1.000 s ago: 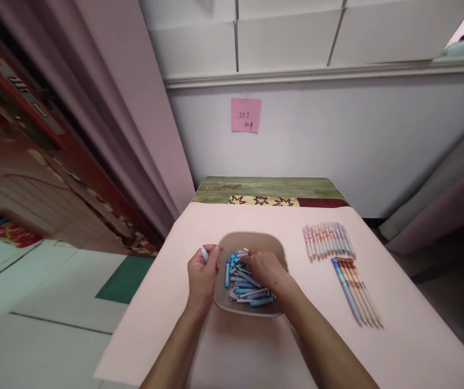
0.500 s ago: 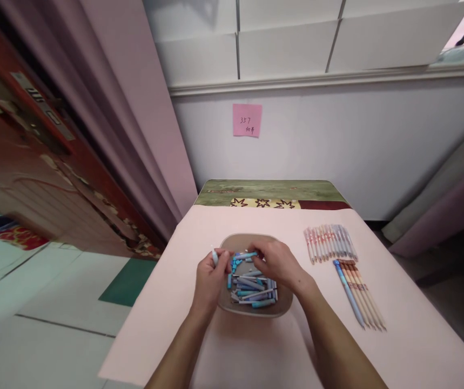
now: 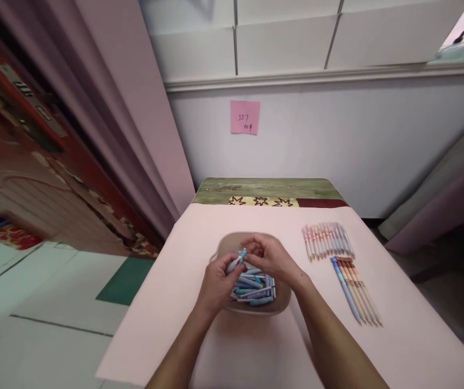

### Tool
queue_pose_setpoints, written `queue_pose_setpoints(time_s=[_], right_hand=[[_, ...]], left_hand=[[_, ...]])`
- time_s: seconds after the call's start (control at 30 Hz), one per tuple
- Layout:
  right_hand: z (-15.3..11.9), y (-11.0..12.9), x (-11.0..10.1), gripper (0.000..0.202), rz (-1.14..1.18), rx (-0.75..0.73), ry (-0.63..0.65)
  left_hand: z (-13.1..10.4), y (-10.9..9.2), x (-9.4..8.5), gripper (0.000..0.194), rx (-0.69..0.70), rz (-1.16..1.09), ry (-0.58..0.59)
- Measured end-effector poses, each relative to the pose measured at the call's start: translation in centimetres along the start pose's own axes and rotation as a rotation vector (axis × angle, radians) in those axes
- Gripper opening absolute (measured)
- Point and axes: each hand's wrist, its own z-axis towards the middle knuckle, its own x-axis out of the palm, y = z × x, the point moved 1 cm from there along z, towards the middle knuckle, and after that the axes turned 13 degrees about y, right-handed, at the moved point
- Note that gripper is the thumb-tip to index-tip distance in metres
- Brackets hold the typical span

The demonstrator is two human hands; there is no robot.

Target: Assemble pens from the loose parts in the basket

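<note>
Over a grey-beige bin (image 3: 283, 302), my left hand (image 3: 218, 278) is closed on a pale blue pen part (image 3: 234, 265). My right hand (image 3: 270, 259) meets it from the right, its thumb and finger pinching a small bright blue piece (image 3: 243, 253) at the upper end of the pen part. Whether the two pieces are joined is too small to tell. Below the hands, the bin holds several loose blue, white and lilac pen parts (image 3: 254, 289). The fingers hide the bin's upper middle.
Right of the bin, a row of slim pens (image 3: 328, 240) lies on the pink-covered table (image 3: 154, 324). Nearer, several brown-topped pens (image 3: 361, 292) lie beside a blue one (image 3: 347, 292). A pink note (image 3: 245, 117) is on the wall.
My two hands have come together above the bin. The pale blue part in my left hand has tilted to the right, and the blue piece in my right hand now meets it.
</note>
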Motion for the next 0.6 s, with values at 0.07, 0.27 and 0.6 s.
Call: queue_pose_setpoints(time_s=[0.07, 0.27, 0.6], right_hand=[[-0.1, -0.3, -0.1, 0.028, 0.004, 0.005, -0.098], [-0.2, -0.3, -0.5, 0.016, -0.668, 0.313, -0.066], [0.5, 0.8, 4.4, 0.022, -0.870, 0.331, 0.397]], left_hand=[[-0.1, 0.1, -0.3, 0.019, -0.031, 0.005, -0.045], [-0.1, 0.6, -0.9, 0.023, -0.005, 0.011, -0.213], [-1.9, -0.5, -2.5, 0.025, -0.005, -0.199, -0.310]])
